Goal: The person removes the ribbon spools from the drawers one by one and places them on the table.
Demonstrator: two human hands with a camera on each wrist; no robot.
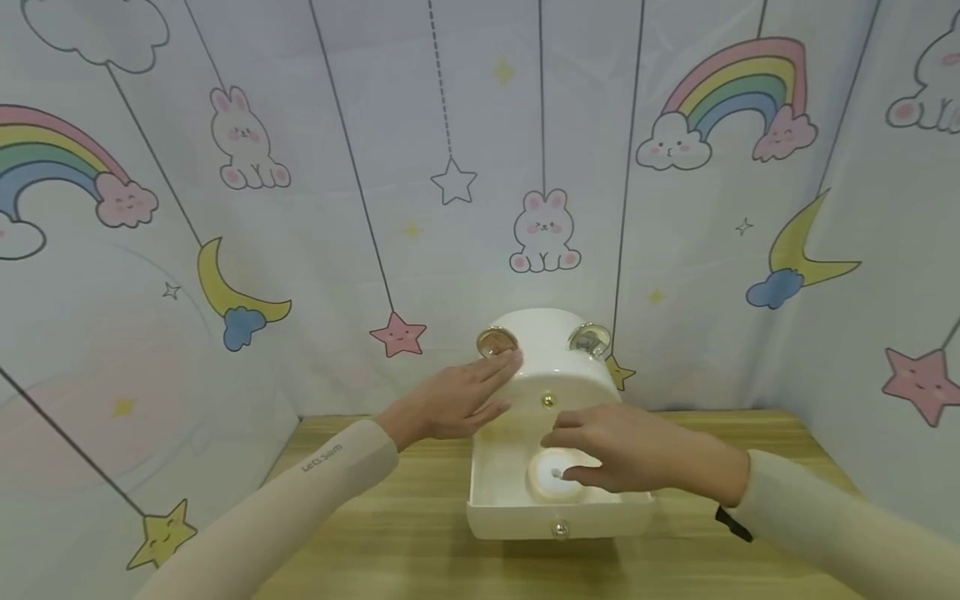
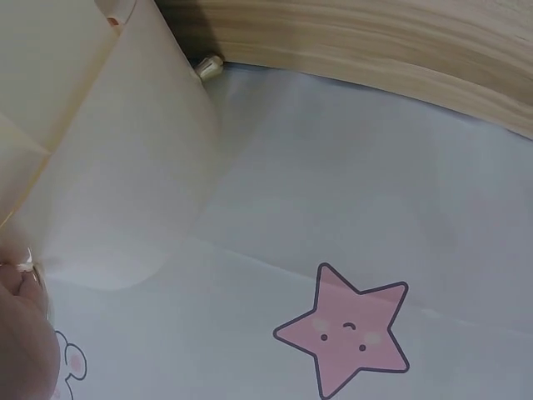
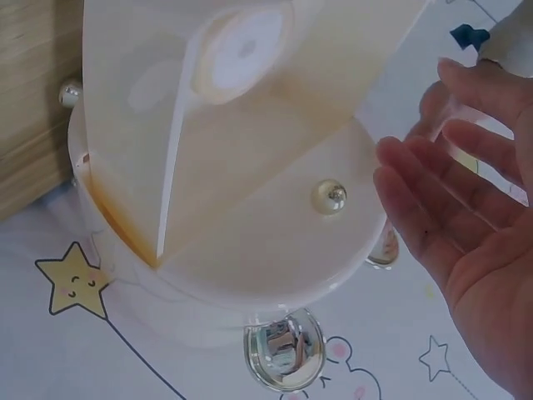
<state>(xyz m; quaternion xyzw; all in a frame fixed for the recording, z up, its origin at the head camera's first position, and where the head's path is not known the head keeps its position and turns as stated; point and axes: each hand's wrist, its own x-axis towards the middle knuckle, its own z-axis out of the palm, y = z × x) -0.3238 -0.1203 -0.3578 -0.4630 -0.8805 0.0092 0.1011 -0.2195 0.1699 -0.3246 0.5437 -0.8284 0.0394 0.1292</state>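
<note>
A glossy white drawer cabinet (image 1: 542, 342) with two shiny ear-shaped pieces on top stands against the back cloth. Its lower drawer (image 1: 517, 522) is pulled out towards me. Inside the drawer lies a round white disc (image 1: 551, 487) with a beige rim, also visible in the right wrist view. My left hand (image 1: 472, 400) rests on the cabinet's upper left, fingers extended beside the left ear (image 1: 497, 340). Over the drawer hovers my right hand (image 1: 618, 446), its fingers apart and holding nothing; the right wrist view shows this hand (image 3: 475, 217) near the cabinet front.
A wood-grain table top (image 1: 360, 517) lies under the cabinet. Printed cloth (image 1: 465, 275) with rabbits, stars and rainbows closes off the back and both sides. Above the open drawer, a round knob (image 1: 549, 401) sticks out from the cabinet front; another knob (image 1: 560, 529) is on the drawer.
</note>
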